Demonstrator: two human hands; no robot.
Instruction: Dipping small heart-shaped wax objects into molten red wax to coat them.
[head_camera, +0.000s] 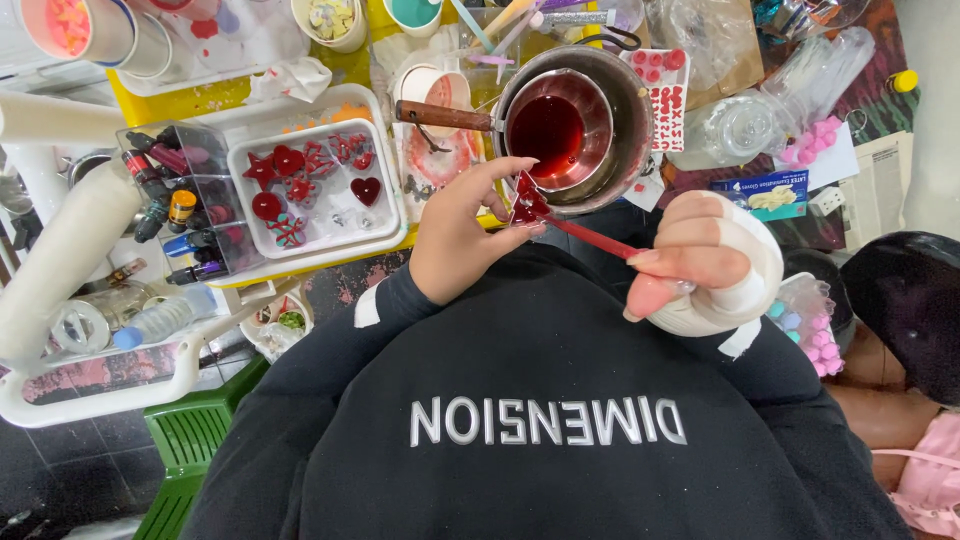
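Glossy red shaped piece (527, 200) on red stick (590, 236)

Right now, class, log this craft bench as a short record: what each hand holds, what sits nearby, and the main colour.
Left hand: pinches a small red cast piece between its fingers
Right hand: bandaged, grips a red stick that reaches the piece
Behind the hands: metal saucepan of dark red liquid, wooden handle
To the left: white tray with red hearts and stars
Main colour: red
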